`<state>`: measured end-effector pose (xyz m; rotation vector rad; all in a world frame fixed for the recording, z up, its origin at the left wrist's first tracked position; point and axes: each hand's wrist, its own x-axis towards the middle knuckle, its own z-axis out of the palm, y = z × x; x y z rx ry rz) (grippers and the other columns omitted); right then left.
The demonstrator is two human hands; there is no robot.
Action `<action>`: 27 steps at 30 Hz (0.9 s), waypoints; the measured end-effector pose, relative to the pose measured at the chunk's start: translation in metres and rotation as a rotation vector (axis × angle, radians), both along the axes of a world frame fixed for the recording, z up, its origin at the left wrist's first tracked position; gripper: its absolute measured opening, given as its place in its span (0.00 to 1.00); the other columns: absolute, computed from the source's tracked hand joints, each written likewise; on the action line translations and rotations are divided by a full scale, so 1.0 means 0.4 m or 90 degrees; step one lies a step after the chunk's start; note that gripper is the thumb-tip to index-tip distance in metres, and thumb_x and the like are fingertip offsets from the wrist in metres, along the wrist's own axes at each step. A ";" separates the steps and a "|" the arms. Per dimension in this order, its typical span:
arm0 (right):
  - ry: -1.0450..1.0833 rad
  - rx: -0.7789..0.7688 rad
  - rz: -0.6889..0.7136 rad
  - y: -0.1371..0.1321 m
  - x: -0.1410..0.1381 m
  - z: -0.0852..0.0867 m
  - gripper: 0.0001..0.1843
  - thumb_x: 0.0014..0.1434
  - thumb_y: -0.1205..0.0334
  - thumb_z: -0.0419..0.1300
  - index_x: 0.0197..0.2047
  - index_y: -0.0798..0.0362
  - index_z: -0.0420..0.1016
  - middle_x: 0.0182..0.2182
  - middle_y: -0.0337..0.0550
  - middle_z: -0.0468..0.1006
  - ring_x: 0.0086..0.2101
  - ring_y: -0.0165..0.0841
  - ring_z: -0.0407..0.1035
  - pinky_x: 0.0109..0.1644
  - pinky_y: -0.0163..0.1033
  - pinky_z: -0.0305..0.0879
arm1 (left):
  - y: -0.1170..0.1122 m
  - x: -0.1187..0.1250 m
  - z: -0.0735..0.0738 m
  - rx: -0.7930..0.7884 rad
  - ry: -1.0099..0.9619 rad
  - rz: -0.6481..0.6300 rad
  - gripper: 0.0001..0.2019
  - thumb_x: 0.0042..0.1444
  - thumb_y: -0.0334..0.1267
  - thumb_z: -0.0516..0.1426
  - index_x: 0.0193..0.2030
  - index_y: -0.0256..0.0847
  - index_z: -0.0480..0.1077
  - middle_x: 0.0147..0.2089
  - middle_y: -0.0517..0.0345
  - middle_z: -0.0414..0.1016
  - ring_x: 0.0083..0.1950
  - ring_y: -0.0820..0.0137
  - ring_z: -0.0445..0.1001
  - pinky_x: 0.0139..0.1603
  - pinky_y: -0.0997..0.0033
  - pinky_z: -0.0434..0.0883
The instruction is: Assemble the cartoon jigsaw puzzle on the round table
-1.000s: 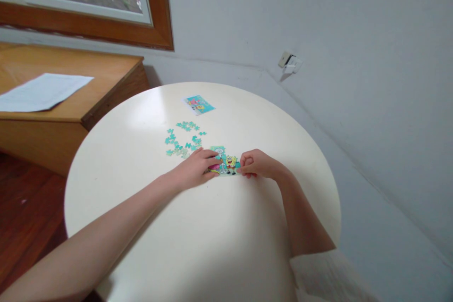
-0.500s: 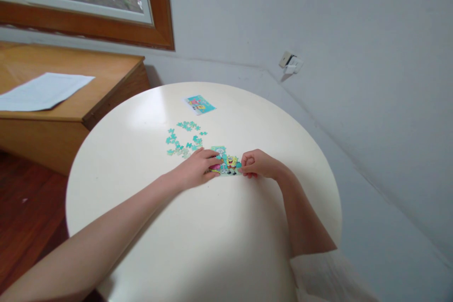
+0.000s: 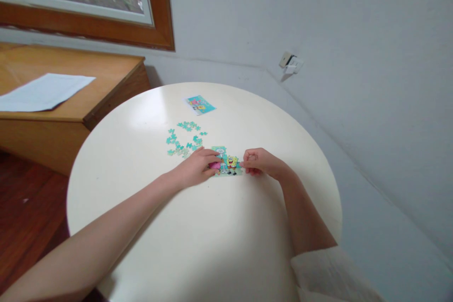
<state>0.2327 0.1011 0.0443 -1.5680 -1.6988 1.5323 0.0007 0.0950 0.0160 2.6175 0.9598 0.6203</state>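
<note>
White round table [image 3: 208, 231], hands [image 3: 194, 168] apart at puzzle [image 3: 232, 165], left spread, right's grip unclear, pale wall [image 3: 354, 56]

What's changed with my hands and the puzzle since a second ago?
Your right hand has shifted slightly right, baring more of the joined puzzle's lower right corner; whether it let go of a piece is too small to tell. Your left hand stays on the puzzle, its thumb slightly moved. The loose pieces and picture card stayed put.
</note>
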 end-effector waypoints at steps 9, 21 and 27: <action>0.129 -0.020 -0.062 0.009 0.032 -0.018 0.21 0.38 0.50 0.67 0.22 0.54 0.61 0.13 0.31 0.66 0.13 0.18 0.52 0.17 0.28 0.42 | 0.013 -0.023 0.031 -0.087 -0.131 0.180 0.13 0.54 0.35 0.49 0.40 0.39 0.73 0.45 0.53 0.76 0.47 0.66 0.72 0.49 0.66 0.69; 0.474 0.098 -0.307 0.062 0.073 -0.079 0.20 0.36 0.55 0.70 0.23 0.53 0.62 0.17 0.31 0.62 0.18 0.20 0.53 0.18 0.29 0.51 | 0.120 -0.153 0.029 -0.052 -0.264 0.522 0.14 0.50 0.39 0.50 0.33 0.35 0.74 0.33 0.53 0.77 0.34 0.69 0.72 0.38 0.72 0.68; 0.544 0.069 -0.337 0.072 0.087 -0.095 0.19 0.37 0.59 0.71 0.23 0.52 0.63 0.19 0.31 0.62 0.18 0.19 0.53 0.18 0.28 0.55 | 0.138 -0.193 0.014 -0.065 -0.282 0.582 0.14 0.49 0.38 0.49 0.33 0.35 0.74 0.32 0.51 0.77 0.34 0.67 0.72 0.37 0.70 0.68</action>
